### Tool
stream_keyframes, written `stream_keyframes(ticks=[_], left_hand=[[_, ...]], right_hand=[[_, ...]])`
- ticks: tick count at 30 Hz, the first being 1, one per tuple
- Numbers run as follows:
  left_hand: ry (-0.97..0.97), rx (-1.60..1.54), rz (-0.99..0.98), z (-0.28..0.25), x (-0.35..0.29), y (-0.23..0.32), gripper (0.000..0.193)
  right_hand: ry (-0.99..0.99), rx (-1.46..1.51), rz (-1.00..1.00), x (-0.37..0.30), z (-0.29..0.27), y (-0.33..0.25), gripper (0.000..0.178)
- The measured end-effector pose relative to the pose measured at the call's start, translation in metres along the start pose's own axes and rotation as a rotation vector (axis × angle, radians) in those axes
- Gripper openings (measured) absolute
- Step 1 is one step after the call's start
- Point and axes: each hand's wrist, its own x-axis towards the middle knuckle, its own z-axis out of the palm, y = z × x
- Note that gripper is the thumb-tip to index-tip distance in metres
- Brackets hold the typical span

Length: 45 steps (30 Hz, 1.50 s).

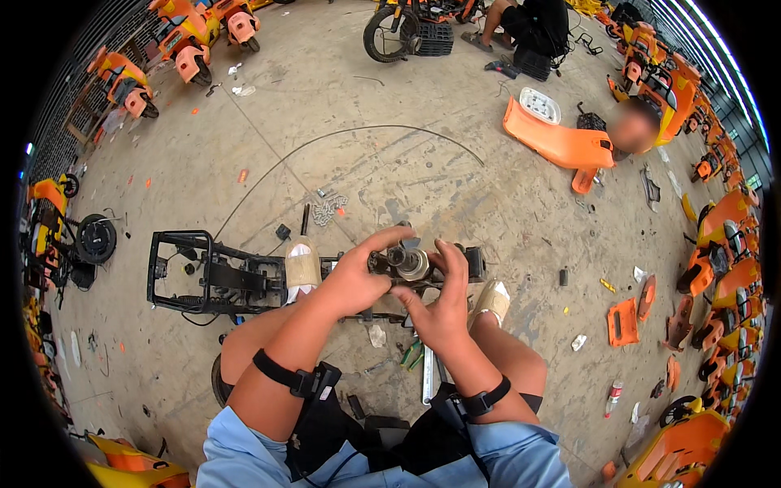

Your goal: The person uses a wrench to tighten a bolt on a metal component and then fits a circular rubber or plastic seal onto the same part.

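A black scooter frame point(220, 281) lies on the floor in front of me, stretching from the left to between my legs. At its right end stands a steering tube point(400, 259) with a round metal nut point(416, 265) around it. My left hand point(362, 272) is curled around the tube's left side, thumb and fingers bent against it. My right hand point(443, 301) curves around the opposite side, thumb below and fingers above, at the nut. Exactly where the fingertips touch is partly hidden. My shoes point(303, 264) are on either side of the tube.
A long thin cable point(358, 128) arcs over the concrete beyond the frame, near a chain point(327, 211). Pliers point(412, 353) and a silver bar point(427, 374) lie between my legs. An orange panel point(553, 142) is at upper right; another person point(541, 32) crouches farther off. Scooters line both sides.
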Motion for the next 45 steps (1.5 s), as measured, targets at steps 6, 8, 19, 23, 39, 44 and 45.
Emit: stream_keyframes(ticks=[6, 8, 19, 23, 39, 44, 45], left_hand=[[0.038, 0.222, -0.140, -0.002, 0.000, -0.010, 0.052], [0.051, 0.066, -0.073, 0.003, -0.001, -0.001, 0.051], [0.008, -0.096, -0.074, 0.003, 0.000, 0.003, 0.058], [-0.037, 0.152, -0.037, -0.008, 0.002, -0.007, 0.060], [-0.050, 0.095, 0.065, -0.007, 0.004, -0.008, 0.060], [0.045, 0.093, 0.003, 0.000, -0.002, -0.008, 0.060], [0.058, 0.018, 0.022, 0.002, -0.003, -0.006, 0.062]], right_hand=[[0.042, 0.361, 0.224, -0.003, 0.001, 0.018, 0.088], [0.028, 0.118, 0.056, 0.001, 0.000, 0.003, 0.080], [0.021, 0.093, 0.068, 0.005, -0.002, 0.003, 0.065], [0.068, 0.383, 0.300, 0.001, -0.003, 0.016, 0.074], [0.001, 0.129, 0.089, 0.003, -0.005, 0.009, 0.077], [0.039, 0.180, 0.066, 0.001, -0.005, 0.003, 0.074], [0.026, 0.127, 0.062, 0.002, -0.003, 0.003, 0.073]])
